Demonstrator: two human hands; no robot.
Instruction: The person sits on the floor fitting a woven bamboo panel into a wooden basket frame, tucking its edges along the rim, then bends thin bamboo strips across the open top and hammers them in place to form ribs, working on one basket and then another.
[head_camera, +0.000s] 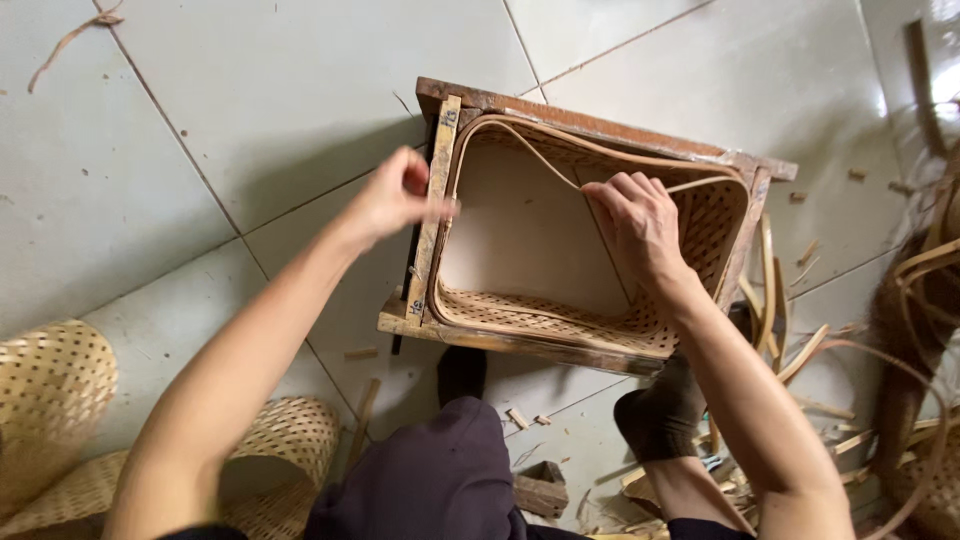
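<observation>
Bare left hand (392, 200) and right hand (640, 225), forearms bare with no sleeves showing, dark purple trousers (430, 480), dark socks (660, 415) on both feet

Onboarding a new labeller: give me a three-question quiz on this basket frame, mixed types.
1. True or false: the woven basket sits inside the rectangular wooden mould frame.
2. Which hand rests inside the basket? A) the left hand B) the right hand C) neither
3. Fill in: the left hand pinches at the frame's upright wooden ____.

Key
1. True: the weave lines the frame's inner walls.
2. B: its palm and fingers press on the basket's inner wall, near the thin rim strip.
3. Slat: the pale side piece on the frame's left edge.
</observation>
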